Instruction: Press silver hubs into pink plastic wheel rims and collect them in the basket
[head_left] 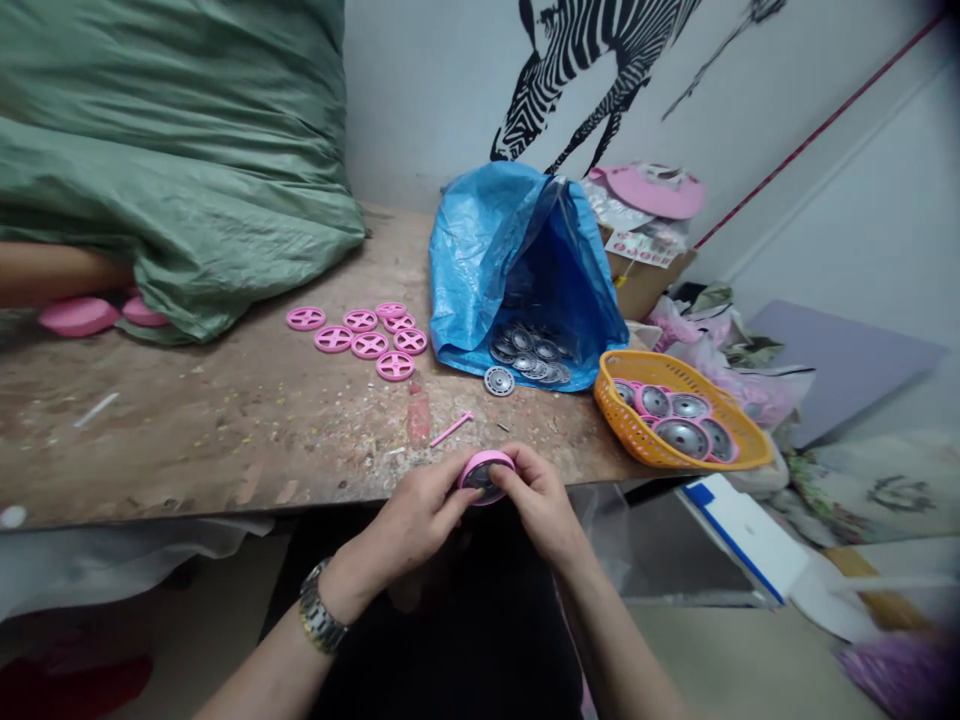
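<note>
Both hands hold one pink toy wheel [487,457] with a grey hub disc, just in front of the table's near edge. My left hand [427,508] grips its left side, thumb on the disc. On the right side, my right hand [536,495] is closed around the rim with its thumb pressed on the disc. Beyond them a thin pink stick [451,428] lies on the table. Several pink spoked rings [370,346] are spread out farther back. Grey discs [529,353] spill from the mouth of a blue plastic bag [480,240]; one grey disc [499,381] lies in front of it.
A yellow basket [611,412] at the right table edge holds several pink wheels with grey discs. A large green sack [225,190] covers the back left. Another person's arm [60,274] reaches toward it, by pink pieces [79,316]. Behind the basket stands a cardboard box [652,280].
</note>
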